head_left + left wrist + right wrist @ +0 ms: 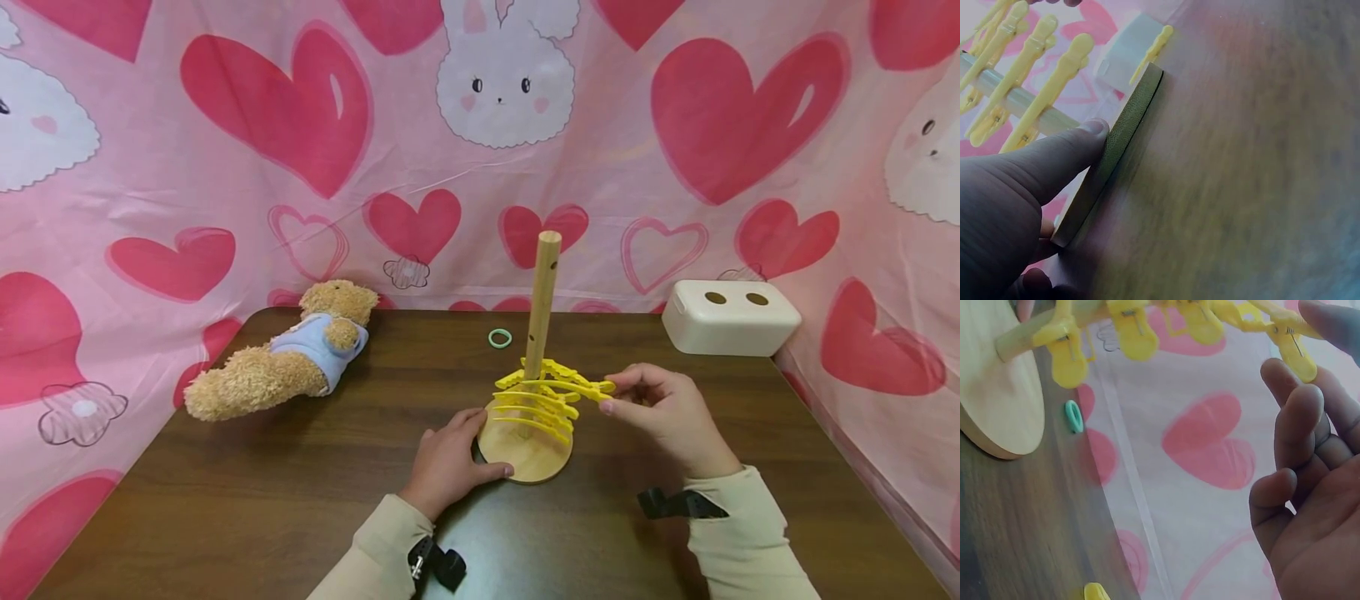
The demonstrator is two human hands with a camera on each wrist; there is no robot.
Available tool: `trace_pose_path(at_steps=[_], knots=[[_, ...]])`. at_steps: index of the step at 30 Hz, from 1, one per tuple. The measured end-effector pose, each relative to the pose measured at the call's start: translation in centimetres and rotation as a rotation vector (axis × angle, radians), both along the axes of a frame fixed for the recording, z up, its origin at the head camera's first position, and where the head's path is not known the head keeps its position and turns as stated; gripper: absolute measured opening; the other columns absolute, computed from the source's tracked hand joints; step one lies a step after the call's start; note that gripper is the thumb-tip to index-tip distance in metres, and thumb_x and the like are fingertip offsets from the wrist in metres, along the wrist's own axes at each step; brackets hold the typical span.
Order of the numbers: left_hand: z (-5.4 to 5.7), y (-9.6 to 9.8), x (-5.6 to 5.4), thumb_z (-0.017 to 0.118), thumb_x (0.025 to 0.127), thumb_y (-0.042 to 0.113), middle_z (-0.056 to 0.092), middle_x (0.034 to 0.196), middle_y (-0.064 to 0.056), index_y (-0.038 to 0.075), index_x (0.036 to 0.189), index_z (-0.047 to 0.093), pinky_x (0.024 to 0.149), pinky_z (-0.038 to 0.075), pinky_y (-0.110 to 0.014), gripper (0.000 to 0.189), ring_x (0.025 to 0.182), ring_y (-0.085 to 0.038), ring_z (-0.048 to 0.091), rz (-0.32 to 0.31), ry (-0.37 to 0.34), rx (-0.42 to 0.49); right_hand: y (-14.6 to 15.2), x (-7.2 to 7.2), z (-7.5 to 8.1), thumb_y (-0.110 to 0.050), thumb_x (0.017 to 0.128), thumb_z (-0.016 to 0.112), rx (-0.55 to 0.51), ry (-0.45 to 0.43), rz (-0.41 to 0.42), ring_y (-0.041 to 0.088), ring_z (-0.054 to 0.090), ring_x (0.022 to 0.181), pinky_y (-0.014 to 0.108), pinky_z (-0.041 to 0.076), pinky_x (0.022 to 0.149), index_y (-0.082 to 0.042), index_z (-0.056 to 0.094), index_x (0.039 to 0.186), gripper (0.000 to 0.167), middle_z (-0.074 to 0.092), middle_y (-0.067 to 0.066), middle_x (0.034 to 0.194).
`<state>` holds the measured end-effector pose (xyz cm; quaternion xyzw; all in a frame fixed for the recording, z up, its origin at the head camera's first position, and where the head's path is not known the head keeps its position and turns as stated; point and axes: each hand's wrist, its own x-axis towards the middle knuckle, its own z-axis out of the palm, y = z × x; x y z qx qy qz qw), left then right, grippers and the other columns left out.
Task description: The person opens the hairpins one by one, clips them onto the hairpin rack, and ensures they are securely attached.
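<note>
One yel. clip, prob. touching post, pinched in R hand; L hand grips base.

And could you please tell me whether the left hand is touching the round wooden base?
Touching. The left wrist view shows the left hand with its thumb against the edge of the wooden base, no gap between them.

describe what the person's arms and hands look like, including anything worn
The left hand and right hand are ungloved. A long cream fabric left sleeve and matching right sleeve are worn. The left one bears a black mount with a silvery bit; the right, another black mount. No cables show.
</note>
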<state>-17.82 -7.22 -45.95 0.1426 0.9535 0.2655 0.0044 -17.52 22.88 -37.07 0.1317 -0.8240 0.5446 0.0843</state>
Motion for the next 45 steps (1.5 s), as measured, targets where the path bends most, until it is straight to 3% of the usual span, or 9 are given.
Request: trace_pose_path(at_steps=[9,18,28,45], knots=[[0.0,-0.1,0.0,0.078,0.075,0.065,0.052,0.147,-0.006,0.011,0.146,0.053,0.100,0.035,-0.065,0.093,0.128,-0.028,0.056,-0.003,0.002,-0.010,-1.5,0.0,-0.2,-0.012,0.082,0.084,0.011,0.062,-0.012,0.021,0.055,0.071,0.027,0.046,0.058,-0.008,0.074,0.101,0.022,0.068,0.010,0.087],[0.1,-0.1,0.1,0.078,0.076,0.065,0.052,0.148,-0.006,0.009,0.145,0.053,0.094,0.039,-0.056,0.093,0.127,-0.027,0.056,-0.015,0.019,-0.030,-2.6,0.3,0.1,-0.012,0.082,0.085,0.001,0.083,-0.024,0.021,0.053,0.069,0.026,0.046,0.057,-0.007,0.074,0.101,0.023,0.067,0.006,0.083],[0.4,0.2,0.1,0.076,0.077,0.064,0.050,0.149,-0.008,0.009,0.146,0.052,0.093,0.039,-0.057,0.092,0.126,-0.028,0.057,-0.026,0.000,-0.054,-3.7,0.4,0.0,-0.015,0.081,0.085,0.033,0.120,-0.034,0.019,0.056,0.068,0.027,0.049,0.057,-0.010,0.075,0.102,0.024,0.069,0.002,0.083],[0.1,0.2,0.0,0.077,0.076,0.066,0.051,0.148,-0.006,0.010,0.146,0.053,0.092,0.040,-0.052,0.093,0.127,-0.027,0.056,-0.020,0.010,-0.039,-3.6,0.3,0.1,-0.024,0.083,0.084,0.087,0.007,-0.029,0.023,0.056,0.079,0.029,0.047,0.065,-0.012,0.072,0.112,0.033,0.063,0.005,0.087]])
